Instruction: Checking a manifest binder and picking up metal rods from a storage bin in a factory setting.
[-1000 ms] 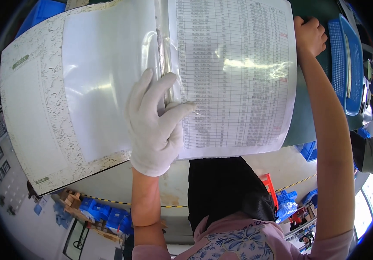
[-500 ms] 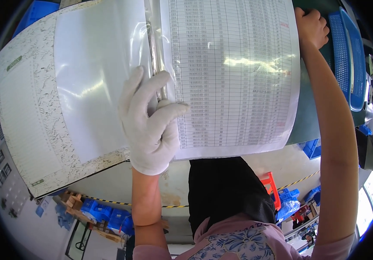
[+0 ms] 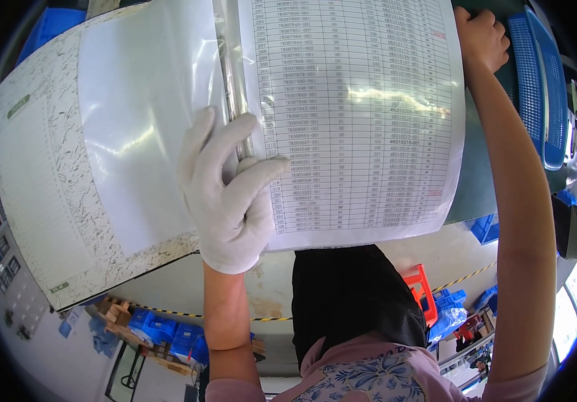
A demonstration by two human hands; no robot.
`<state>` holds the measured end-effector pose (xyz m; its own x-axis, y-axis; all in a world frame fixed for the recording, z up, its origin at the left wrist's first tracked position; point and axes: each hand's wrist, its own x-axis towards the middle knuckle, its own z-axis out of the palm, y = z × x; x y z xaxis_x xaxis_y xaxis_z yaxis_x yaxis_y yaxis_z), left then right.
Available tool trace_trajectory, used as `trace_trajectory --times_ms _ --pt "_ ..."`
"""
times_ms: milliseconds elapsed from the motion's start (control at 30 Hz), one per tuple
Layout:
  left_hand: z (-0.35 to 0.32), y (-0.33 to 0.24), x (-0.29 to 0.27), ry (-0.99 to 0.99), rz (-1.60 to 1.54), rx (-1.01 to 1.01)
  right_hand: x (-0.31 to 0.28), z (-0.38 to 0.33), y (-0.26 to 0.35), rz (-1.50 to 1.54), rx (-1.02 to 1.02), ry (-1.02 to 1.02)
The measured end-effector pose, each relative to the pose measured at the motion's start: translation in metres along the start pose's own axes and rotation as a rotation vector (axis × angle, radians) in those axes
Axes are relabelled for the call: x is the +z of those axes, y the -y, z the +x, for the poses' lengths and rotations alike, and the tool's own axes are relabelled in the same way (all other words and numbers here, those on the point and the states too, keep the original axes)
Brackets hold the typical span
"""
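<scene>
An open folder (image 3: 37, 201) with clear page sleeves lies in front of me, its left side speckled white. On its right a printed table sheet (image 3: 362, 167) shows through a glossy sleeve; the left sleeve (image 3: 144, 87) looks blank. My left hand (image 3: 228, 201), in a white glove, rests across the fold below the metal spine (image 3: 230, 80). Its fingers are spread, with the thumb over the printed sheet's left edge. My right hand (image 3: 483, 41) is bare and sits by the sheet's upper right edge, fingers curled. Whatever they may hold is hidden.
The folder lies on a green tabletop (image 3: 479, 181). To the right stands a blue perforated basket (image 3: 551, 100). Blue bins (image 3: 161, 328), a red stool (image 3: 421, 291) and a yellow-black floor line (image 3: 463, 278) show beyond the table's near edge.
My left hand has shifted slightly left and the folder's pages have moved a little the same way. My right hand stays in nearly the same place.
</scene>
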<state>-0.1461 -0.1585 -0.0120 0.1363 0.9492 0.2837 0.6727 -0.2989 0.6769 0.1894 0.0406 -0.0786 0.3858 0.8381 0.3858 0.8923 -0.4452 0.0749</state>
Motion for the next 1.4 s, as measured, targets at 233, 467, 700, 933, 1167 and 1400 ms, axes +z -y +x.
trace_trajectory --times_ms 233,467,700,933,1167,1400 --pt "0.001 0.002 0.000 0.010 -0.003 0.017 -0.002 -0.003 0.003 0.010 0.020 0.018" --pt "0.003 0.008 0.002 -0.053 -0.015 0.094 0.002 0.000 0.000 0.008 0.015 0.024" --pt "0.000 0.013 0.003 -0.065 -0.025 0.124 -0.053 -0.019 0.041 0.034 0.062 0.106" --pt "0.000 0.005 0.002 -0.025 -0.046 0.108 -0.062 -0.020 0.043 0.100 0.132 0.114" --pt "-0.008 0.003 0.000 -0.014 -0.004 0.060 -0.063 -0.020 0.044 0.105 0.123 0.130" --pt "-0.010 0.001 0.001 -0.017 -0.002 0.063 -0.063 -0.019 0.044 0.090 0.142 0.138"
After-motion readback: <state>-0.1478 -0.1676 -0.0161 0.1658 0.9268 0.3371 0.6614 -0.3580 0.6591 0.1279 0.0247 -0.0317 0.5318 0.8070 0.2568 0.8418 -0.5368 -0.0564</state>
